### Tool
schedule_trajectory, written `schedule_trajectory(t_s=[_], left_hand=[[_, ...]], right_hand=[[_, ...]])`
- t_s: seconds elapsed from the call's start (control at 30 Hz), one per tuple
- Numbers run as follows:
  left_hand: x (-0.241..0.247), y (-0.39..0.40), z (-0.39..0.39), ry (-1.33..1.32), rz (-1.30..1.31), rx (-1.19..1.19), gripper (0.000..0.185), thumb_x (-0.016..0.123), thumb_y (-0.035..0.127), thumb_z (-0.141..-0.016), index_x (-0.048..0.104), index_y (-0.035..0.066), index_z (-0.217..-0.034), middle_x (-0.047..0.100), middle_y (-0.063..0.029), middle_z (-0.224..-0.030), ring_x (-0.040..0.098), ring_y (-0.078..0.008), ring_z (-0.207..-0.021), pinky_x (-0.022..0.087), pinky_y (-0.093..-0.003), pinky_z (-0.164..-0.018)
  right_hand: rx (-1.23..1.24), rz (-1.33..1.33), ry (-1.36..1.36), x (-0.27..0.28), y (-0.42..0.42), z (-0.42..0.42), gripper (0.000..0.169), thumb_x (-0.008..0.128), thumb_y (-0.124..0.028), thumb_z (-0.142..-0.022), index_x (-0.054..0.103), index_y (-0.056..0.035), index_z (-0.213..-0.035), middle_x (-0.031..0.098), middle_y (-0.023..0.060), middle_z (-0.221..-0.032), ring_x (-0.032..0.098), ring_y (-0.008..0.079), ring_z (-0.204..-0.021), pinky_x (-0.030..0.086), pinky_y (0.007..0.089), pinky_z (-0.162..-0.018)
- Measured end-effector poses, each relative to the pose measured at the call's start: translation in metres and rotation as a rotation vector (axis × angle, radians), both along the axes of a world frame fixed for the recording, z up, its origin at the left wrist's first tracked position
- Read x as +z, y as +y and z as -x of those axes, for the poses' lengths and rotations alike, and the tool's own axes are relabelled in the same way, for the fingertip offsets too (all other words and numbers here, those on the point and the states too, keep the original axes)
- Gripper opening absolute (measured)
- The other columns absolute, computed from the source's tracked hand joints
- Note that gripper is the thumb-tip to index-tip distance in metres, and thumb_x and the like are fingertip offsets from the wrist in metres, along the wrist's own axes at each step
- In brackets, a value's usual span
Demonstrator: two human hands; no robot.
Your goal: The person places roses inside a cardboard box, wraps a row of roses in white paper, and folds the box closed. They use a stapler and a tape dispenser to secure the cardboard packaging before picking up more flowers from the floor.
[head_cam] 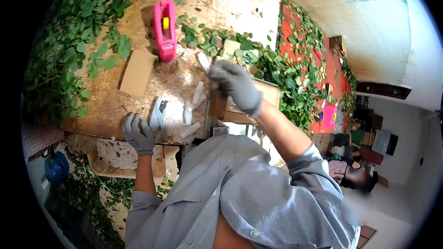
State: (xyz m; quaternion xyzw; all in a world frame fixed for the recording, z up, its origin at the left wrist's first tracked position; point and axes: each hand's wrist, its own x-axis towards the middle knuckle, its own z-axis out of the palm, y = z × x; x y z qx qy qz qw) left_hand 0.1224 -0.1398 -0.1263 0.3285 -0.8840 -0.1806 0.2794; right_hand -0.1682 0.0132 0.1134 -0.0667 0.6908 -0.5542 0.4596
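My left hand [139, 135], in a grey glove, rests at the near edge of the worktable with its fingers apart and nothing seen in it. Right beside its thumb lies a grey stapler [157, 113]. Over an open cardboard box [217, 105] hangs my right hand [237, 84], also gloved, its fingers curled and blurred. A white strip [203, 62] reaches up to those fingertips; whether they grip it I cannot tell. Several white paper strips [193, 100] lie loose between the stapler and the box. A flat tan cardboard piece [137, 73] lies farther back.
Beyond the cardboard stands a pink tape dispenser [165, 30]. Leafy green stems cover the table's left side [83, 30] and spread behind the box [287, 79]. Below the edge sits a plastic basket [128, 172] of white scraps. People [349, 155] sit far right.
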Motion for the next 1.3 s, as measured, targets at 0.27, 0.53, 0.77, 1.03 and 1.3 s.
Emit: schedule_trajectory(t_s=[0.27, 0.53, 0.77, 1.03, 1.3], left_hand=[[0.007, 0.0, 0.006, -0.037, -0.003, -0.005, 0.027, 0.057, 0.021, -0.097, 0.071, 0.001, -0.109, 0.065, -0.0162, -0.123, 0.058, -0.0357, -0.113, 0.042, -0.0482, -0.102], [0.01, 0.0, 0.006, -0.036, 0.023, -0.02, 0.026, 0.059, 0.02, -0.098, 0.071, -0.001, -0.108, 0.066, -0.0171, -0.122, 0.058, -0.0366, -0.112, 0.042, -0.0478, -0.101], [0.012, 0.003, 0.006, -0.037, -0.017, -0.009, 0.024, 0.059, 0.018, -0.098, 0.071, -0.001, -0.107, 0.066, -0.0167, -0.121, 0.058, -0.0354, -0.112, 0.041, -0.0482, -0.102], [0.008, 0.0, 0.006, -0.018, 0.004, -0.006, 0.02, 0.06, 0.02, -0.097, 0.069, 0.004, -0.106, 0.064, -0.0141, -0.12, 0.058, -0.0363, -0.112, 0.043, -0.0491, -0.101], [0.005, 0.002, 0.004, -0.032, 0.074, -0.033, 0.021, 0.059, 0.02, -0.099, 0.067, 0.006, -0.113, 0.063, -0.013, -0.124, 0.056, -0.0346, -0.116, 0.042, -0.05, -0.102]], right_hand=[[-0.079, -0.478, 0.396, -0.032, 0.183, -0.006, 0.027, 0.062, -0.028, -0.102, 0.07, -0.0031, -0.094, 0.067, 0.0057, -0.074, 0.061, 0.01, -0.066, 0.048, 0.0272, -0.059], [0.381, -1.03, 0.517, 0.027, 0.213, 0.0, 0.05, 0.068, -0.055, -0.091, 0.073, -0.0048, -0.089, 0.071, 0.0136, -0.073, 0.071, 0.0283, -0.07, 0.053, 0.0404, -0.069], [0.461, -0.814, 0.704, 0.01, 0.178, 0.005, 0.053, 0.071, -0.056, -0.089, 0.072, -0.0028, -0.097, 0.073, 0.0194, -0.086, 0.071, 0.0365, -0.083, 0.053, 0.0446, -0.075], [0.402, -0.459, 0.855, -0.02, 0.106, 0.068, 0.038, 0.07, -0.038, -0.095, 0.067, -0.0002, -0.096, 0.068, 0.023, -0.081, 0.068, 0.0367, -0.073, 0.051, 0.0435, -0.067], [0.562, -0.535, 0.879, -0.006, 0.089, 0.079, 0.052, 0.076, -0.05, -0.087, 0.064, -0.0033, -0.106, 0.071, 0.0231, -0.093, 0.068, 0.0425, -0.087, 0.053, 0.0484, -0.075]])
